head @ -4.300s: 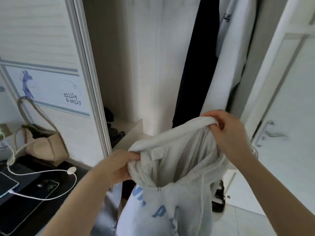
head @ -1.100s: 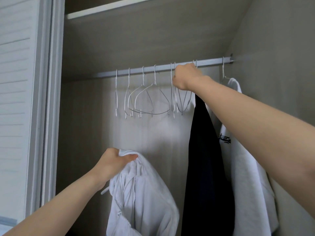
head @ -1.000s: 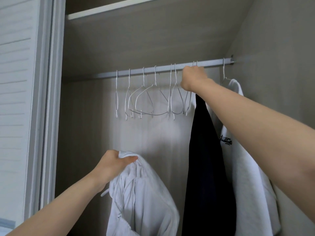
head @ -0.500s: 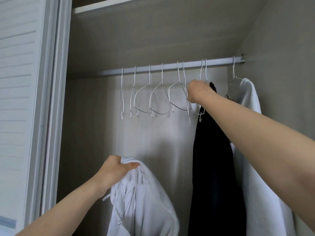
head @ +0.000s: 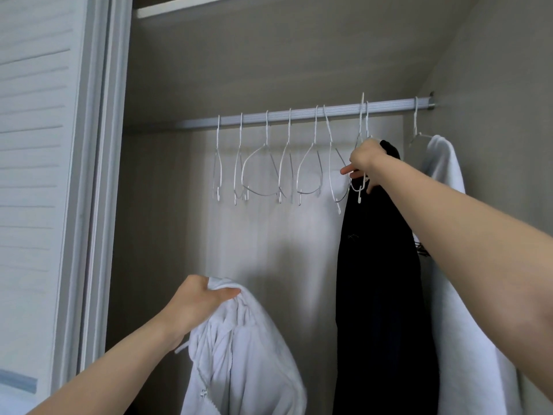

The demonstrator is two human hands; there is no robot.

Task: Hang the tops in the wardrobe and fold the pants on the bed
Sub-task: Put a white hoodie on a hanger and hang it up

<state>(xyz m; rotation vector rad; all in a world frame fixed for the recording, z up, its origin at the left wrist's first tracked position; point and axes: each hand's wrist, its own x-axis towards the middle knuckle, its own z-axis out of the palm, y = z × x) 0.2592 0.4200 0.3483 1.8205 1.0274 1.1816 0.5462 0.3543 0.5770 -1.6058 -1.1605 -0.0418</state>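
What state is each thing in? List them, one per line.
Left hand: grips the white hoodie.
White hoodie: held up, not on a hanger.
Right hand: holds a wire hanger.
Wire hanger: on the rail, bare.
Black top: hung.
White top: hung.

A pale louvred sliding door point(head: 36, 175) with a white frame stands left of the hands. Behind them runs a beige wood-grain back panel point(head: 269, 250), softly lit; above them a sloping beige ceiling panel point(head: 284, 49).
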